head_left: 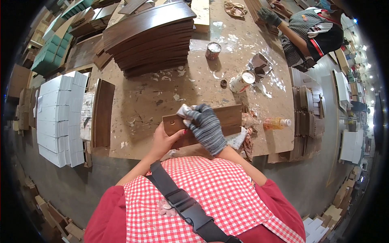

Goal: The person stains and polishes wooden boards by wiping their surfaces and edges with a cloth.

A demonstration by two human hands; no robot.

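Observation:
A dark brown wooden board (231,118) with a small round hole near its left end is held over the near edge of the worktable (137,137). My bare left hand (163,141) grips the board's left end, thumb on the near side. In a grey knitted glove, my right hand (208,130) lies over the board's middle. A crumpled white rag (184,111) is pinched in its fingers against the board. Right of the board lie a stained cloth (250,121) and a clear bottle of orange liquid (276,123).
A tall stack of brown boards (152,40) stands at the back left. Beyond my hands are an open white can (242,82), a dark can (213,51) and a small lid (223,84). White panels (60,117) are piled at left. A gloved co-worker (312,36) stands at the far right.

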